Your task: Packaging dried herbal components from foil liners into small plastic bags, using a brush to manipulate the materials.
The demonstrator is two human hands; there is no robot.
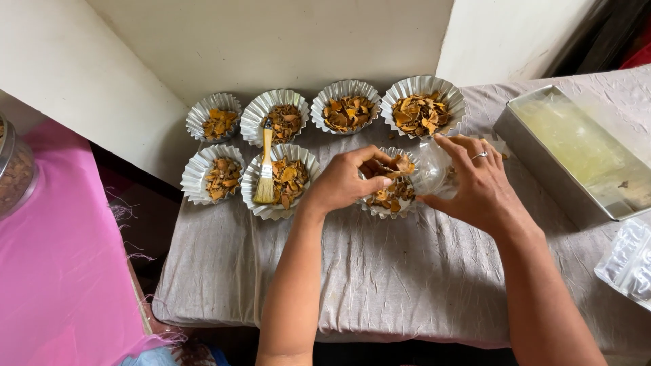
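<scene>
Pinching dried orange chips [400,165] in your left hand [342,181], you steady a clear bag [432,169] gripped in your right hand [475,186] over the centre-frame fluted foil cup [390,203].

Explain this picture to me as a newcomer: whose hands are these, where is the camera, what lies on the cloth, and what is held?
There is one view, from a camera on the person's head, looking down at their own bare hands. The left hand pinches orange-brown dried flakes over a fluted foil cup. The right hand, wearing a ring, holds a small clear plastic bag beside it. On the grey cloth stand six more filled foil cups; a pastry brush rests across one. At right lie a metal tray and more clear bags. A jar sits on the pink surface at left.
</scene>
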